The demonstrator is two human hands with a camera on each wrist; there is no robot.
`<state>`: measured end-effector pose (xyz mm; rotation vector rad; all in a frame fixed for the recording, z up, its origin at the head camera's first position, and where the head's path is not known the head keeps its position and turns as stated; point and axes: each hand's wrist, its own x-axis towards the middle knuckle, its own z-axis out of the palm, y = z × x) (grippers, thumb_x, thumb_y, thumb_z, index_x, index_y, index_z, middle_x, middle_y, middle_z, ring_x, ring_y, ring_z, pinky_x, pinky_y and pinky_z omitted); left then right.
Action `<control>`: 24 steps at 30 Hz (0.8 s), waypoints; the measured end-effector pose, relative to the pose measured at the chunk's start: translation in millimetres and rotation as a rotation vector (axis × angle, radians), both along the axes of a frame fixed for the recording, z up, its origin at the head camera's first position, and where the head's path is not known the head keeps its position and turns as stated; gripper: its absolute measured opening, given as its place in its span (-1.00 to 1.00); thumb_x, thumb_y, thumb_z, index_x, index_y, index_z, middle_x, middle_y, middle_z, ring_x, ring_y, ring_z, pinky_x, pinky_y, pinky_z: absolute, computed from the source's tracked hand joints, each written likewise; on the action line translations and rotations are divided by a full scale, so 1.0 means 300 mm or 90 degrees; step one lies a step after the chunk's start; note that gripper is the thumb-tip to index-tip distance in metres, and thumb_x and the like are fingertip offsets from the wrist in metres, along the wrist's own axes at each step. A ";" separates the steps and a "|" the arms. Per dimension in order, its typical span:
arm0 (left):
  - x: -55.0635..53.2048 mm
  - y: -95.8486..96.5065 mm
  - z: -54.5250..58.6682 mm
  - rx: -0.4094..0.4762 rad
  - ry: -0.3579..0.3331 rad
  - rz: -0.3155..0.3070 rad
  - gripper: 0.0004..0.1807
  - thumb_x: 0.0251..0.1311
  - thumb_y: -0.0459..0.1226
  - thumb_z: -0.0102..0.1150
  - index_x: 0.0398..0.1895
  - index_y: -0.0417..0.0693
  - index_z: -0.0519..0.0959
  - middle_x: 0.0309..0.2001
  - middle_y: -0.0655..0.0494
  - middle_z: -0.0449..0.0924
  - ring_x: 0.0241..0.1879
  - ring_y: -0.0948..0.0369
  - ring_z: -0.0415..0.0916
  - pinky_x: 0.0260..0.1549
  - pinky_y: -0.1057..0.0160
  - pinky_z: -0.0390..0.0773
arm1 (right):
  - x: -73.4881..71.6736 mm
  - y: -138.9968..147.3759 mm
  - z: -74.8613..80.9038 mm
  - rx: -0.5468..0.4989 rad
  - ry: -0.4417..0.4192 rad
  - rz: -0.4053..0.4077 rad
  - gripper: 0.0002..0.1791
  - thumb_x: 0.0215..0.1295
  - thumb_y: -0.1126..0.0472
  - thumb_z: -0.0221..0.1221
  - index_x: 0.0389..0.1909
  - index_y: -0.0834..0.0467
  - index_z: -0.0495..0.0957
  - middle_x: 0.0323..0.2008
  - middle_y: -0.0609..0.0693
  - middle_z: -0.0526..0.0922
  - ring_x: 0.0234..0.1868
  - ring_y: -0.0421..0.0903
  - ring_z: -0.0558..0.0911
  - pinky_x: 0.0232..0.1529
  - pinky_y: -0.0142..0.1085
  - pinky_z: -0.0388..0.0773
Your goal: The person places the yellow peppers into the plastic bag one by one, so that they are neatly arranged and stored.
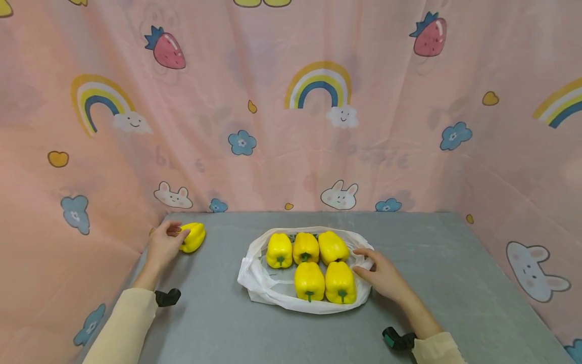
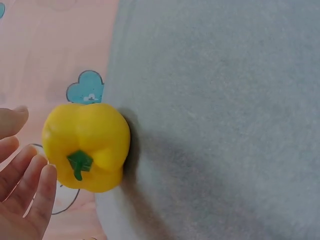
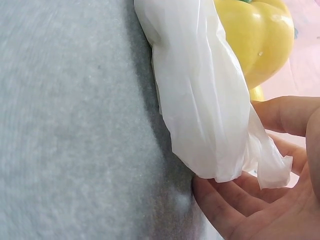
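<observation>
A lone yellow bell pepper [image 1: 193, 237] lies on its side at the table's far left, its green stem facing the left wrist camera. Beside it is my left hand [image 1: 165, 241], thumb and fingers spread apart with fingertips right at the pepper's edge [image 2: 86, 145]. A white plastic bag [image 1: 254, 280] lies in the middle, its mouth spread wide and rim rolled down. Several yellow bell peppers [image 1: 309, 280] sit inside it in two rows. My right hand [image 1: 384, 275] holds the bag's right side, thumb at the rim and fingers around the outside of the white plastic [image 3: 200, 100].
The grey table [image 1: 209, 323] meets a pink printed curtain [image 1: 282, 167] at the back and both sides. Black wrist-worn devices sit below each hand, one at the left wrist [image 1: 167, 298] and one at the right wrist [image 1: 399, 338].
</observation>
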<state>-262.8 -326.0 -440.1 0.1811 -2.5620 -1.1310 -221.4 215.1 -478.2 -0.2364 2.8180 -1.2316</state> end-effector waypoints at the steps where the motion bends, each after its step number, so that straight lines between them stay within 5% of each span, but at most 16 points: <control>1: -0.002 -0.003 -0.003 0.004 -0.002 0.003 -0.54 0.39 -0.23 0.24 0.20 -0.39 0.50 0.02 -0.31 0.56 0.03 -0.15 0.51 0.03 -0.02 0.50 | 0.001 0.000 0.000 0.000 -0.001 0.000 -0.46 0.41 0.06 0.26 0.33 0.17 0.47 0.18 0.27 0.48 -0.13 0.04 0.48 -0.16 -0.15 0.47; 14: 0.003 -0.019 -0.026 -0.018 -0.042 0.045 -0.48 0.38 -0.17 0.26 0.20 -0.42 0.48 0.05 -0.34 0.44 0.09 -0.21 0.43 0.09 -0.17 0.47 | 0.002 0.000 0.002 -0.004 0.002 0.000 -0.47 0.41 0.07 0.26 0.32 0.17 0.47 0.18 0.27 0.48 -0.15 0.03 0.48 -0.18 -0.16 0.46; 24: -0.005 0.001 -0.037 -0.024 -0.115 0.012 -0.28 0.41 -0.03 0.19 0.38 -0.41 0.32 0.34 -0.42 0.27 0.32 -0.28 0.23 0.30 -0.31 0.26 | 0.001 0.000 -0.001 -0.004 0.006 0.002 -0.47 0.41 0.07 0.26 0.32 0.18 0.47 0.18 0.26 0.48 -0.13 0.04 0.47 -0.16 -0.15 0.46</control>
